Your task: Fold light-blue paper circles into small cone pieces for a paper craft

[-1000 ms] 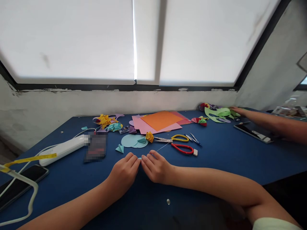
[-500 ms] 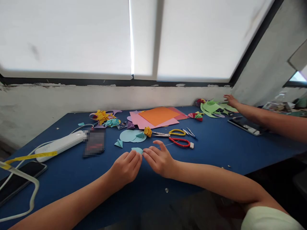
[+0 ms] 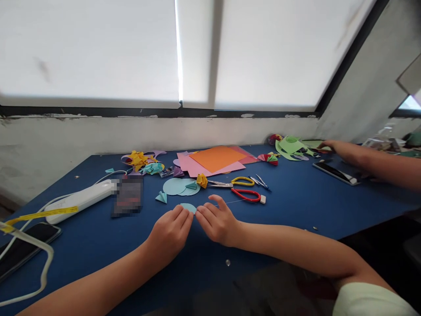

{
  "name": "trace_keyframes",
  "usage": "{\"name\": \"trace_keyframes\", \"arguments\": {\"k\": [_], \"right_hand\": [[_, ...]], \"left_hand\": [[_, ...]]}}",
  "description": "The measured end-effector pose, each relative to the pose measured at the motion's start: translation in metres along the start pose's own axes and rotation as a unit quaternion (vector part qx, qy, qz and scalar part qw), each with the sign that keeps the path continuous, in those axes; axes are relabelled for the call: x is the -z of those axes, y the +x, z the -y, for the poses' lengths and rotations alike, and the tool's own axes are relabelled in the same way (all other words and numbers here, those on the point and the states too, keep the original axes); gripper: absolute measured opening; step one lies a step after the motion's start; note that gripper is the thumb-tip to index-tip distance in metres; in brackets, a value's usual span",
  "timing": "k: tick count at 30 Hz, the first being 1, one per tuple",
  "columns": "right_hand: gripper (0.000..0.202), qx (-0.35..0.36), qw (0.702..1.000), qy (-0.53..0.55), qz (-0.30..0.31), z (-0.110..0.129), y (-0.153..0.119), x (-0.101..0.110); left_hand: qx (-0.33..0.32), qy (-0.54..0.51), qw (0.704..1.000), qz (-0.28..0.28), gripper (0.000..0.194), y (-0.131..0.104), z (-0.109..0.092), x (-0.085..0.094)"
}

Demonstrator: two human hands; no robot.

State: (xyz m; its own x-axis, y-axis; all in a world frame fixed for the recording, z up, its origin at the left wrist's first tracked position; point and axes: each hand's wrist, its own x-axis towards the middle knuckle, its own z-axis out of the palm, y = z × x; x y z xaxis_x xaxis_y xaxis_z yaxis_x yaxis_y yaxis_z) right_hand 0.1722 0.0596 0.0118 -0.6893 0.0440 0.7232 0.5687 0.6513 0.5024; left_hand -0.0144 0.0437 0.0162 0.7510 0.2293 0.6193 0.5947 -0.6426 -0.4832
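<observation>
A light blue paper piece [image 3: 188, 207] is pinched in my left hand [image 3: 173, 230], at the near middle of the table. My right hand [image 3: 219, 221] meets it at the paper's right edge, fingertips pressed together and the index finger raised; a thin thread runs from there toward the scissors. What the right fingertips hold is too small to make out. Beyond my hands lie light blue paper circles [image 3: 174, 186], a folded light blue cone [image 3: 161, 197] and a yellow folded piece [image 3: 201, 180].
Red-and-yellow-handled scissors [image 3: 246, 195], tweezers [image 3: 262, 181] and a white block [image 3: 262, 199] lie right. Orange paper [image 3: 217, 159] lies behind. A power strip [image 3: 82, 202] and phone [image 3: 29, 245] are left. Another person's hand [image 3: 332, 147] reaches over green scraps [image 3: 291, 147].
The other person's hand has lowered and shifted right onto the things by the green scraps. My hands have hardly moved. The view has shifted slightly.
</observation>
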Motion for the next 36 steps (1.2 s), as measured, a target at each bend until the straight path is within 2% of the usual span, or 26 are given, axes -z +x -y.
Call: {"name": "trace_keyframes", "arguments": {"k": [7, 18, 26, 36], "right_hand": [[0.020, -0.020, 0.999, 0.001, 0.035, 0.0016, 0.0030, 0.0012], [0.011, 0.048, 0.998, -0.026, -0.012, 0.0007, -0.0031, -0.0002], [0.013, 0.075, 0.996, -0.042, -0.014, 0.0018, -0.0044, -0.0024], [0.017, 0.096, 0.992, -0.076, -0.003, 0.0009, -0.0044, -0.0050]], "left_hand": [[0.001, -0.009, 1.000, 0.003, 0.019, 0.0022, -0.0008, -0.0005], [-0.028, -0.017, 0.999, -0.010, 0.015, 0.0016, 0.0009, -0.0040], [-0.020, -0.019, 1.000, -0.006, 0.019, 0.0039, 0.0007, -0.0018], [-0.009, -0.013, 1.000, 0.018, 0.012, -0.0018, 0.0041, -0.0016]]}}
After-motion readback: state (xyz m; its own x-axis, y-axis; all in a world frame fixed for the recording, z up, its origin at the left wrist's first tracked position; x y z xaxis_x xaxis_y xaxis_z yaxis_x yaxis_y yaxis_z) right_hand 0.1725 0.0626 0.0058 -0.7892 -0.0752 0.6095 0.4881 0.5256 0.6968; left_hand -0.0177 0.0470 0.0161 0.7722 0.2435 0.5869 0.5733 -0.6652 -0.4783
